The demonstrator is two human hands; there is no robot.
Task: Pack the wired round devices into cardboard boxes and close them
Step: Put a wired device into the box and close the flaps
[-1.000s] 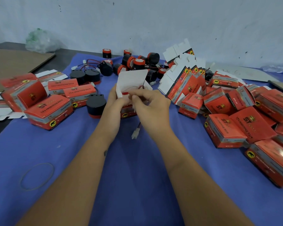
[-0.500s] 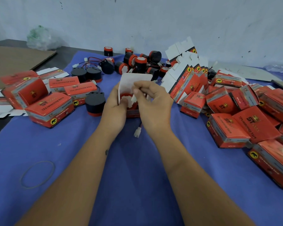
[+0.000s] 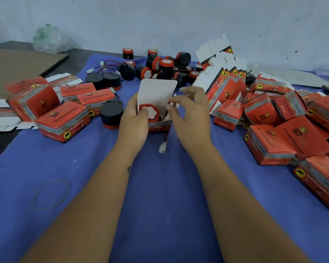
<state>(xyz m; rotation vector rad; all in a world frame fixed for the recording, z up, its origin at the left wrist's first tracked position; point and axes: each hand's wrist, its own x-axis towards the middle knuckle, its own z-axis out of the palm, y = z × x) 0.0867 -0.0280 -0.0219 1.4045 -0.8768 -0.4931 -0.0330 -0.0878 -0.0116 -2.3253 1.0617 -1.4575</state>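
Now the small red printed cardboard box (image 3: 158,124) sits open at the middle of the blue-covered bench (image 3: 160,196), white lid flap (image 3: 157,92) standing up, and the round black-and-red device (image 3: 149,112) is down inside it. It looks a light, hard plastic puck, stiff enough to push on its rim; the thin card is the soft part and will crease if squeezed, so the walls and flap edges are the places to hold. The left hand (image 3: 134,120) grips the box's left wall, thumb curled over onto the device's red rim. The right hand (image 3: 190,118) is at the box's right edge, thumb and forefinger close together as if pinching the red-and-black wire (image 3: 166,136) there, though blur keeps me from being sure; its other fingers are loosely spread. That limp wire hangs out over the front wall and its white plug connector (image 3: 162,149) lies on the cloth just before the box, apart from both hands. I'd say it needs tucking in before the flap folds. Closed boxes (image 3: 270,145) are piled toward the right edge, loose devices (image 3: 160,63) along the far edge.
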